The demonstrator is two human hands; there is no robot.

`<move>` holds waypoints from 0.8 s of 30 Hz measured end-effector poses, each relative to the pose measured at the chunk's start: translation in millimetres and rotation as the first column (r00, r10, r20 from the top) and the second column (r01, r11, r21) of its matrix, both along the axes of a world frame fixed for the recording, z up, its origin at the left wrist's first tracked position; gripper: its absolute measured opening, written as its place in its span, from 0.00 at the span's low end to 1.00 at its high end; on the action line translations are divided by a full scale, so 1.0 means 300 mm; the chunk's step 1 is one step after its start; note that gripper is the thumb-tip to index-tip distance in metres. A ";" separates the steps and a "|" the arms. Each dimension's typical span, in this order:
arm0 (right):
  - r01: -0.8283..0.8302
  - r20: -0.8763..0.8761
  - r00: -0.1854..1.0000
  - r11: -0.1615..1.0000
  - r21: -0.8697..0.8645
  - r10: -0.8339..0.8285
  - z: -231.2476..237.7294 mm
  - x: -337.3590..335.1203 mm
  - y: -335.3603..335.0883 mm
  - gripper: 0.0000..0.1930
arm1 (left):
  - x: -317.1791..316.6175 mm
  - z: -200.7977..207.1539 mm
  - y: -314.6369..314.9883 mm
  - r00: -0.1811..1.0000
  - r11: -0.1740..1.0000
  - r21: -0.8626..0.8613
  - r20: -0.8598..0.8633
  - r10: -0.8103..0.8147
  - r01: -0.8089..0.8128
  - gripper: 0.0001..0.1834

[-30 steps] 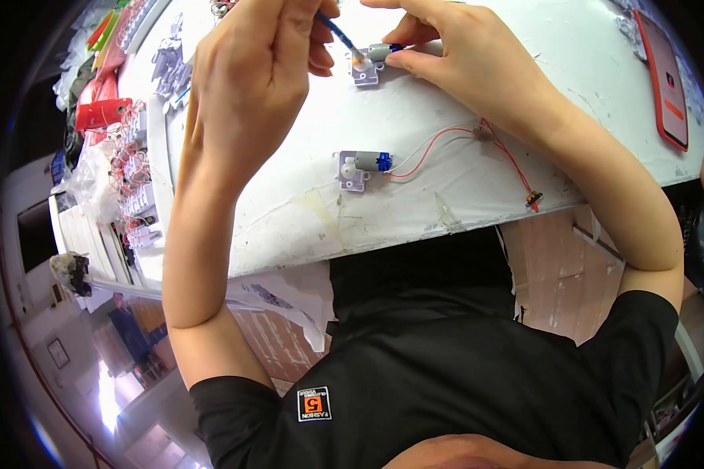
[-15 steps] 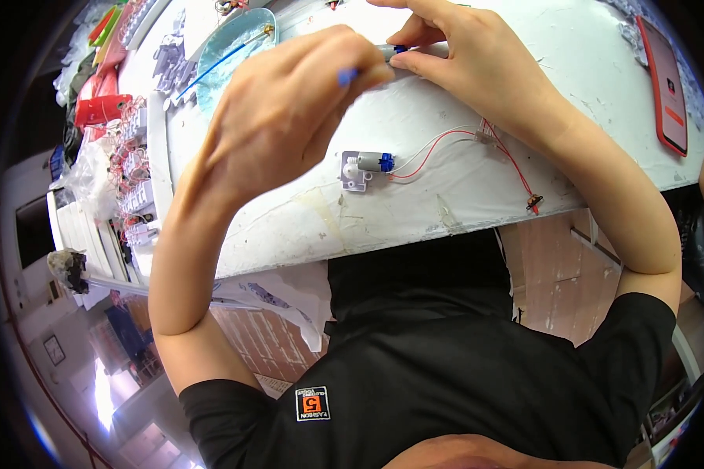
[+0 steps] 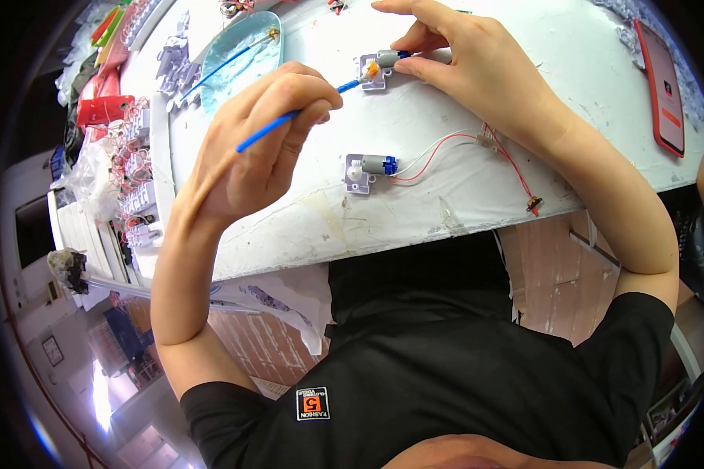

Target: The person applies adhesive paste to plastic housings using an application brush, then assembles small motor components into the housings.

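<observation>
My left hand (image 3: 250,144) pinches a thin brush with a blue handle (image 3: 270,131). Its orange-brown tip rests at the white gear in a small pale grey gearbox housing (image 3: 375,82). A silver motor with a blue end cap (image 3: 388,59) sits in that housing. My right hand (image 3: 446,55) grips the motor's blue end between thumb and fingers, holding the piece on the table. Nearer me lies a second gearbox with a silver motor (image 3: 378,165), its red and white wires running right to a small connector (image 3: 485,138).
A light blue dish (image 3: 246,66) of pale paste stands at the far left, with another blue-handled brush (image 3: 227,64) across it. Grey plastic parts (image 3: 177,66) lie beside it. Wired assemblies (image 3: 137,164) crowd the left edge. A red-framed phone (image 3: 661,86) lies at the right.
My left hand has swung down and left, turning the brush so its handle shows and its tip meets the gearbox. My right hand has barely moved.
</observation>
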State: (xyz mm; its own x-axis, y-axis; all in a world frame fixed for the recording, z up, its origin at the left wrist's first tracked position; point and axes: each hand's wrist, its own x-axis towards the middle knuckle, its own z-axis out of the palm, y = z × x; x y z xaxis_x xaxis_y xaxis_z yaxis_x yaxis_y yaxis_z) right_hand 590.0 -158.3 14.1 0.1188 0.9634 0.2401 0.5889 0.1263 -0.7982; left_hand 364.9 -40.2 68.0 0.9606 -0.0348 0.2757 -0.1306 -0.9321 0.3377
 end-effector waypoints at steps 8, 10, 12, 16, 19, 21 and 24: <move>-0.001 -0.002 1.000 0.999 -0.038 0.001 0.013 0.000 -0.001 0.27 | 0.003 -0.007 0.030 0.990 0.979 -0.177 0.073 0.117 -0.103 0.08; 0.002 -0.008 1.000 0.999 -0.046 -0.002 0.014 0.002 0.000 0.27 | 0.007 -0.007 0.046 0.991 0.980 -0.179 0.089 0.101 -0.084 0.09; -0.002 -0.009 1.000 0.999 -0.043 0.002 0.014 0.000 0.001 0.27 | 0.019 0.016 0.051 0.972 0.962 -0.274 0.225 0.073 -0.009 0.11; -0.017 0.005 1.000 1.000 -0.006 0.017 0.004 0.005 -0.001 0.27 | 0.059 0.008 0.050 0.986 0.967 -0.255 0.154 0.063 -0.022 0.12; -0.004 -0.022 1.000 1.000 -0.018 0.003 0.007 0.002 -0.004 0.27 | 0.070 -0.013 0.073 0.985 0.976 -0.218 0.159 0.060 -0.024 0.10; 0.005 -0.008 1.000 1.000 0.004 -0.005 0.001 0.000 -0.001 0.27 | 0.069 -0.025 0.091 0.977 0.981 -0.194 0.204 0.063 -0.023 0.11; -0.001 -0.027 1.000 1.000 -0.013 0.001 0.003 0.000 0.000 0.27 | 0.056 -0.038 0.100 0.978 0.969 -0.246 0.187 0.088 -0.040 0.12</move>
State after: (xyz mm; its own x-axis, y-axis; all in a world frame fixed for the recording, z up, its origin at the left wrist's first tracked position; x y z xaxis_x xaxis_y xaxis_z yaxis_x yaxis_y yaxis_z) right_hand 590.2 -158.4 14.9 0.1240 0.9666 0.2242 0.5669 0.1164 -0.8155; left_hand 381.7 -10.1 56.6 0.8855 0.1148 0.4503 -0.1590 -0.8356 0.5258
